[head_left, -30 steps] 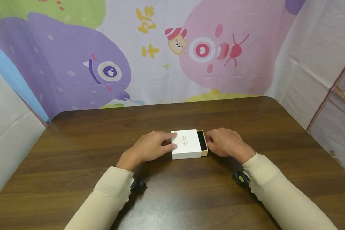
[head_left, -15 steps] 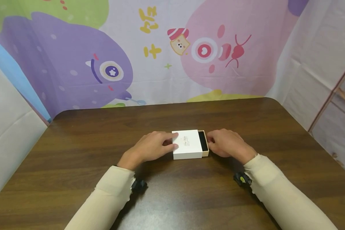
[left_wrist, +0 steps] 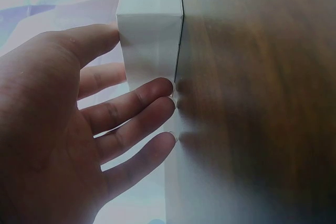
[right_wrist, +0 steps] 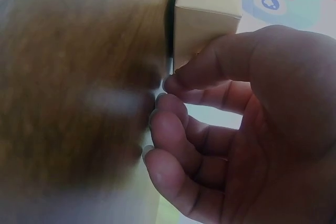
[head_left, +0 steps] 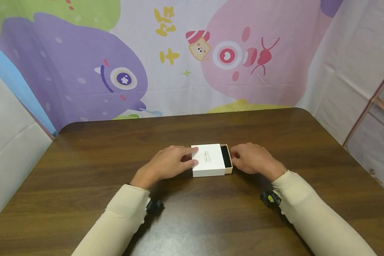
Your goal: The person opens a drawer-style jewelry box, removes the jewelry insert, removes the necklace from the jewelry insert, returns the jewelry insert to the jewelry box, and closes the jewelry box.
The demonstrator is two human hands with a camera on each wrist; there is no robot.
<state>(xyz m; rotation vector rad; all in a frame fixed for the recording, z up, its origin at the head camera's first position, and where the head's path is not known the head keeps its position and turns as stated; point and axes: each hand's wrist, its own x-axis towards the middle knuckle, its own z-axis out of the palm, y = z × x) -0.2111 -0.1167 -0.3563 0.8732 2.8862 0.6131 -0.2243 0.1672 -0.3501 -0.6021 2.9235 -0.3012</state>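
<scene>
A white box sleeve (head_left: 208,158) with small printed lettering lies on the table, and a tan drawer (head_left: 229,170) with a dark lining sticks out a little at its right end. My left hand (head_left: 166,163) lays its thumb and index finger over the sleeve's left edge; its other fingers (left_wrist: 142,124) extend loosely beside that end, near the tabletop. At the drawer's outer end, my right hand (head_left: 252,158) has its fingers curled, with thumb and index finger brought together right at the tan face. Just what that pinch takes hold of is hidden.
The brown wooden table (head_left: 185,213) extends all around the box. Behind it hangs a cartoon-printed cloth (head_left: 179,92), with pale fabric (head_left: 342,81) on the right side. Each wrist wears a small black camera (head_left: 270,198).
The view shifts slightly. Both hands stay where they were on the box, and the drawer sticks out by about the same amount.
</scene>
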